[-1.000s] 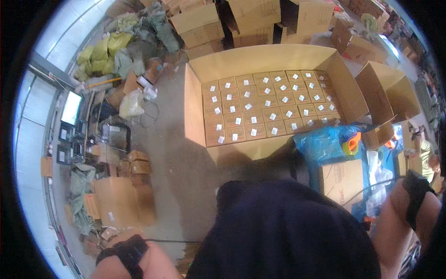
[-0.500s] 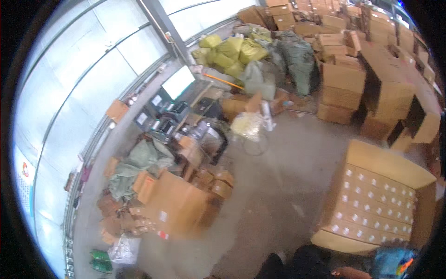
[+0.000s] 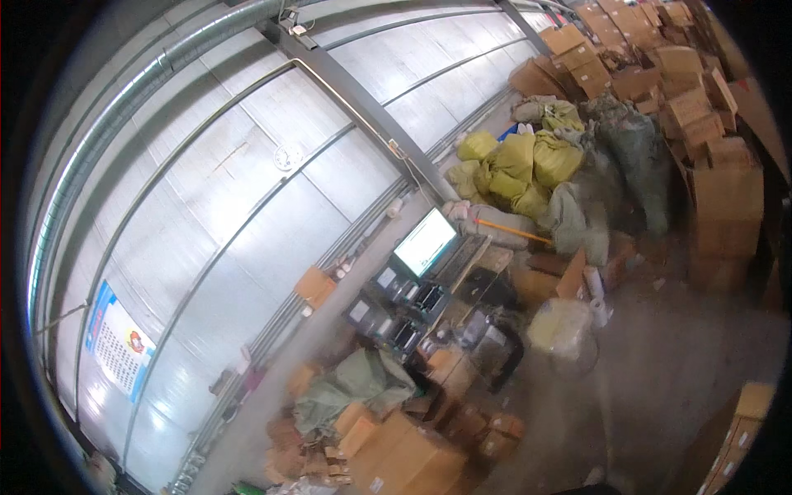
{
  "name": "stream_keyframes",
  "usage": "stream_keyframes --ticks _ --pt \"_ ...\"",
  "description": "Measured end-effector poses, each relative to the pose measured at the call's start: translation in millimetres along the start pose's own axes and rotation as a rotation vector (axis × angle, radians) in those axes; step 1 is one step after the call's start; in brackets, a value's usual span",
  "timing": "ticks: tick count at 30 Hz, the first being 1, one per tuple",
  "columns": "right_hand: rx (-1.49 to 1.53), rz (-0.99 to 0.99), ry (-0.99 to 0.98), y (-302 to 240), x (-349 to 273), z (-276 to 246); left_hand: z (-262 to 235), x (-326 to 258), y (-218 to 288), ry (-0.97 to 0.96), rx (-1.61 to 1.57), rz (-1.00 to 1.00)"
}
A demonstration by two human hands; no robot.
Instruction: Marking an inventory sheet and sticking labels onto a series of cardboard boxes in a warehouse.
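Camera view swings up and to the person's left: a second ago it looked straight down on a carton of small white-labelled packs, with both forearms at the lower edge; now it takes in the panelled wall point(image 3: 247, 206) and the clutter along its foot.

Hands: neither the left hand nor the right hand is in the picture. Whether the fingers are open, closed or holding anything cannot be told.

Work item: only a corner of the large open carton point(image 3: 730, 445) shows, at the lower right rim. Its contents are cut off, so no count or fill level can be checked from here.

Surroundings:
- A lit monitor point(image 3: 426, 242) stands on a desk point(image 3: 462, 276) crowded with dark equipment, against the wall.
- Yellow sacks point(image 3: 520, 165) are heaped beyond the desk, with grey-green sacks point(image 3: 635, 157) beside them.
- An orange-handled stick point(image 3: 511, 231) lies across a pale bundle near the monitor.
- A clear bag point(image 3: 561, 328) sits on the floor just beside the desk.
- Stacked brown cartons point(image 3: 701, 107) fill the upper right.
- Smaller brown boxes point(image 3: 412, 462) and a green sack point(image 3: 363, 379) lie in the foreground.
- A blue-bordered poster point(image 3: 120, 338) hangs on the wall at far left.

Finding: attention appears turned away from the carton toward the desk side; in my judgement, no handling of the carton can be confirmed at this moment.
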State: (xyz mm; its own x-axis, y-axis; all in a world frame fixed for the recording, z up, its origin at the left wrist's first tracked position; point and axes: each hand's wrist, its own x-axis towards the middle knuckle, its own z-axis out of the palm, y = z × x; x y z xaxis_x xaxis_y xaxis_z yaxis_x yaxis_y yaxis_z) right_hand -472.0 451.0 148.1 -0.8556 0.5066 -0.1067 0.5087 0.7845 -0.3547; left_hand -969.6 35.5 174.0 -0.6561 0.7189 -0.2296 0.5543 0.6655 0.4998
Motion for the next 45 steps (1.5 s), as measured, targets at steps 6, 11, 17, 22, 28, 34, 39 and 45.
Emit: stream_keyframes --ticks 6,11,17,22,28,34,39,45 --pt "0.042 0.361 0.173 86.2 49.9 -52.9 94.0 139.2 38.2 -0.1 -0.148 0.058" --pt "0.088 1.036 0.335 128.3 -29.5 -69.5 202.7 319.0 170.6 -0.516 -0.158 0.278" --pt "0.079 1.674 0.656 166.4 -75.0 -38.3 226.5 525.0 576.4 -0.887 -0.013 0.573" --pt "-0.094 2.499 1.062 66.8 -53.3 -48.9 315.9 531.9 900.1 -1.177 0.321 1.29" --pt "0.361 3.191 1.994 57.6 -1.8 20.9 456.0 395.0 1103.6 -1.342 -0.024 1.584" --pt "1.125 2.619 2.625 184.3 -26.9 -26.4 548.9 317.3 1176.9 -1.65 0.279 1.697" --pt "1.195 3.044 2.379 204.1 3.9 -11.2 679.8 245.6 1261.0 -1.814 0.514 1.889" --pt "0.883 3.622 1.452 274.6 40.4 -56.6 778.4 29.6 1342.3 -1.925 0.742 2.258"
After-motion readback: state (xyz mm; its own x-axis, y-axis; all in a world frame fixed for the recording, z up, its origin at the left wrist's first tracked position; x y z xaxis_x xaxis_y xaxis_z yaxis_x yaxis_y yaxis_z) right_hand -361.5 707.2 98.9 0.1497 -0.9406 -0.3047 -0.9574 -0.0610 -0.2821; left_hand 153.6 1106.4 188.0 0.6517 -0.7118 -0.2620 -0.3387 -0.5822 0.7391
